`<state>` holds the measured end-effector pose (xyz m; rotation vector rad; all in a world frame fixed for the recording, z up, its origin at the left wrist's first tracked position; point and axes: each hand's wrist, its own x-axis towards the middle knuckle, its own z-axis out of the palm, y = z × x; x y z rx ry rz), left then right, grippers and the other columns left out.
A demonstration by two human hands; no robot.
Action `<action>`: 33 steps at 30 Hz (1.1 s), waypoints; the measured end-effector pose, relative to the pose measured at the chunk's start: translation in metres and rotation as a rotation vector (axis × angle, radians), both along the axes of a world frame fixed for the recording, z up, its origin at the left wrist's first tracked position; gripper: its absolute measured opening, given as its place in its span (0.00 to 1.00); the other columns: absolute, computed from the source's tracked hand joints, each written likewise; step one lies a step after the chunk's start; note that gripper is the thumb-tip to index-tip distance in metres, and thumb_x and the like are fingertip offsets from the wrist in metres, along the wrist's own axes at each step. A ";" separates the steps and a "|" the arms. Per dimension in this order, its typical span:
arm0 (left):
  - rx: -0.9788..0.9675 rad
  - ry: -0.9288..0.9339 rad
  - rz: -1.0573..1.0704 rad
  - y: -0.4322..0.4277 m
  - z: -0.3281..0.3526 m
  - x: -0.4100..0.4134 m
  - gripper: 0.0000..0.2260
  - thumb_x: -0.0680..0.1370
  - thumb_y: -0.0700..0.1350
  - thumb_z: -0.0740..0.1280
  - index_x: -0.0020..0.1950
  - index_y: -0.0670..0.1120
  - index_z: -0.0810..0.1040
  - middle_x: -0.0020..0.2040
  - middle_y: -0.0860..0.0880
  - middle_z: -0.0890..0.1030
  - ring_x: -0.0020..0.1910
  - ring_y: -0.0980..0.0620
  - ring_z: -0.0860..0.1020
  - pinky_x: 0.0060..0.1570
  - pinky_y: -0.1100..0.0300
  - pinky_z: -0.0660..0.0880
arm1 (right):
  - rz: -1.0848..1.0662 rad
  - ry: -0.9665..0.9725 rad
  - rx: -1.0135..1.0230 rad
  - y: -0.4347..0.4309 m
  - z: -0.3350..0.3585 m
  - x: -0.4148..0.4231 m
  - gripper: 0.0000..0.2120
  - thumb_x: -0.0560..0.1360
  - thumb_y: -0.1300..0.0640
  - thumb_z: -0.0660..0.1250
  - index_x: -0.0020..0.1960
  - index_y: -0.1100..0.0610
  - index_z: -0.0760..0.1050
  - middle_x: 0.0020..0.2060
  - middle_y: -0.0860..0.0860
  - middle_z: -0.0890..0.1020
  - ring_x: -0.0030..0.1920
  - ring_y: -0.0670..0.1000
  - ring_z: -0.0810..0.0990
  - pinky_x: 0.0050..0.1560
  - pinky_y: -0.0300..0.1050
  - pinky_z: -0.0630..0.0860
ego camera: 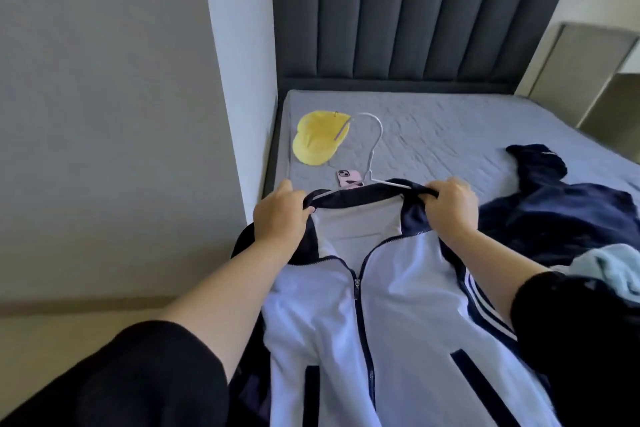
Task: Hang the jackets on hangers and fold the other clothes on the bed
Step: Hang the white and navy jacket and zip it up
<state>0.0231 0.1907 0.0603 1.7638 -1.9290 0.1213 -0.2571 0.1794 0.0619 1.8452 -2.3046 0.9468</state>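
Both arms reach forward, left hand (280, 215) and right hand (450, 208) with fingers (437, 191) gripping the collar ends of the jacket (398, 305), flat on the bed (450, 128), hanger (375, 135) hook poking past the collar.

The scene is lit softly and evenly by cool, bluish daylight. Only faint, diffuse shadows are cast on the bed (433, 135). Left of the bed, the wall (104, 114) is bent by wide-angle distortion. Fine detail is slightly smeared throughout.

jacket (398, 305) on bed (450, 135), cap (317, 137) and phone (349, 178) behind, another garment (561, 218) right
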 end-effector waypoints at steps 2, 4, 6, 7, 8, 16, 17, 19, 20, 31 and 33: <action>0.067 0.019 0.030 -0.012 -0.019 -0.002 0.13 0.78 0.52 0.66 0.39 0.45 0.71 0.40 0.47 0.73 0.35 0.45 0.70 0.34 0.57 0.64 | -0.045 -0.040 0.067 -0.011 -0.023 0.002 0.09 0.74 0.58 0.63 0.47 0.55 0.81 0.42 0.58 0.81 0.43 0.61 0.74 0.39 0.46 0.65; 0.111 0.115 0.057 -0.023 -0.032 -0.005 0.13 0.78 0.52 0.66 0.39 0.45 0.71 0.38 0.46 0.78 0.37 0.43 0.74 0.35 0.57 0.66 | -0.090 -0.094 0.080 -0.023 -0.037 0.007 0.09 0.74 0.58 0.61 0.47 0.54 0.80 0.41 0.58 0.82 0.38 0.59 0.72 0.37 0.45 0.65; 0.147 0.303 0.042 -0.034 -0.044 -0.009 0.08 0.78 0.50 0.66 0.48 0.46 0.79 0.44 0.45 0.81 0.45 0.41 0.77 0.42 0.54 0.72 | -0.098 -0.165 0.096 -0.033 -0.048 0.012 0.11 0.75 0.59 0.61 0.54 0.55 0.79 0.45 0.58 0.83 0.42 0.59 0.75 0.40 0.45 0.66; 0.184 0.390 -0.005 -0.038 -0.051 -0.010 0.10 0.78 0.48 0.66 0.58 0.47 0.79 0.51 0.45 0.82 0.51 0.41 0.78 0.48 0.54 0.73 | -0.094 -0.211 0.115 -0.037 -0.053 0.015 0.15 0.76 0.58 0.60 0.61 0.55 0.76 0.48 0.57 0.82 0.47 0.59 0.76 0.43 0.45 0.67; 0.245 0.447 -0.084 -0.041 -0.059 -0.011 0.17 0.78 0.46 0.66 0.67 0.49 0.74 0.59 0.46 0.80 0.59 0.43 0.76 0.55 0.55 0.71 | -0.085 -0.264 0.136 -0.039 -0.058 0.020 0.20 0.77 0.58 0.60 0.69 0.55 0.70 0.49 0.55 0.82 0.50 0.58 0.77 0.46 0.46 0.68; 0.654 0.487 -0.233 -0.017 -0.143 -0.030 0.24 0.79 0.41 0.61 0.75 0.45 0.62 0.73 0.45 0.66 0.72 0.46 0.65 0.67 0.55 0.65 | 0.042 -0.191 0.508 -0.017 -0.124 0.058 0.11 0.75 0.58 0.62 0.34 0.54 0.70 0.31 0.50 0.73 0.36 0.54 0.71 0.36 0.42 0.68; 0.704 0.482 -0.222 -0.011 -0.153 -0.033 0.23 0.79 0.42 0.61 0.75 0.45 0.63 0.73 0.45 0.67 0.72 0.47 0.65 0.68 0.56 0.64 | 0.054 -0.184 0.623 -0.012 -0.137 0.064 0.14 0.75 0.56 0.63 0.31 0.56 0.67 0.29 0.52 0.73 0.34 0.55 0.71 0.37 0.43 0.70; 0.772 0.385 -0.226 0.001 -0.174 -0.035 0.24 0.79 0.46 0.62 0.75 0.44 0.64 0.75 0.45 0.64 0.73 0.47 0.62 0.70 0.56 0.61 | 0.049 -0.160 0.813 -0.005 -0.158 0.075 0.20 0.77 0.49 0.64 0.31 0.58 0.65 0.27 0.54 0.73 0.31 0.55 0.72 0.40 0.44 0.73; 0.781 0.273 -0.260 0.007 -0.183 -0.034 0.26 0.80 0.48 0.62 0.76 0.44 0.61 0.77 0.46 0.58 0.76 0.48 0.57 0.73 0.55 0.56 | 0.045 -0.136 0.862 -0.001 -0.166 0.078 0.22 0.77 0.47 0.64 0.31 0.58 0.65 0.26 0.53 0.72 0.30 0.54 0.71 0.41 0.44 0.74; 0.709 -0.133 -0.354 0.023 -0.210 -0.030 0.34 0.80 0.61 0.53 0.79 0.45 0.44 0.79 0.49 0.39 0.77 0.50 0.36 0.74 0.49 0.39 | -0.002 -0.233 0.893 -0.005 -0.182 0.092 0.16 0.71 0.54 0.70 0.30 0.57 0.67 0.26 0.51 0.70 0.27 0.49 0.68 0.27 0.40 0.64; 0.672 -0.127 -0.360 0.024 -0.211 -0.029 0.33 0.80 0.60 0.54 0.78 0.45 0.48 0.79 0.48 0.43 0.77 0.50 0.40 0.74 0.49 0.41 | -0.022 -0.332 0.899 -0.008 -0.179 0.091 0.15 0.71 0.57 0.70 0.30 0.59 0.68 0.25 0.53 0.72 0.26 0.50 0.68 0.27 0.40 0.65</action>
